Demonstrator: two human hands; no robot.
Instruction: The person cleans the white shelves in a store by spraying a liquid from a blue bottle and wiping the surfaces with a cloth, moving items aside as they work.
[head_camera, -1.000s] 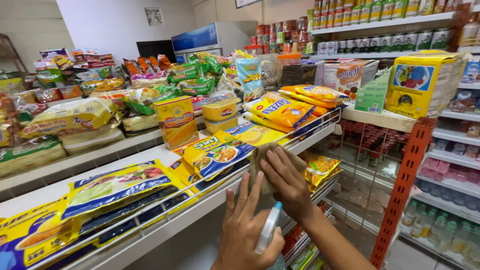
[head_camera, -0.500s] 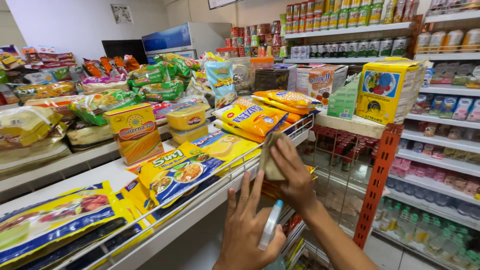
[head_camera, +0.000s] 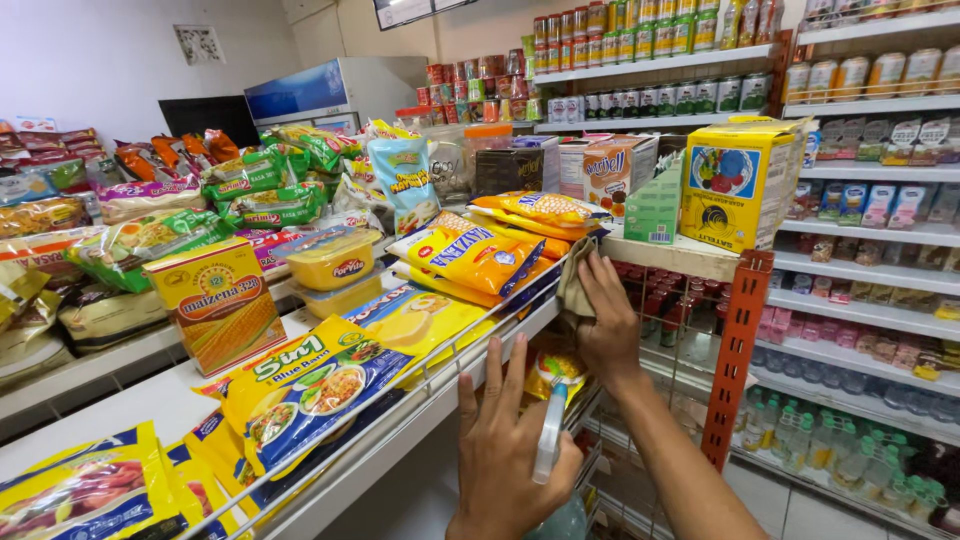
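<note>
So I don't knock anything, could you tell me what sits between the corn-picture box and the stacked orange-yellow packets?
Two stacked yellow tubs, seen in the head view.

Cloth (head_camera: 574, 285) on shelf rail (head_camera: 470, 340) (right end), packets (head_camera: 320, 385) left

Bright, even overhead lighting; shadows soft and faint. Mild glare on glossy packets left of the hands. Wide-angle bending at frame edges. Focus sharp throughout.

Yellow carton (head_camera: 738, 183), canned goods (head_camera: 640, 20)
</note>
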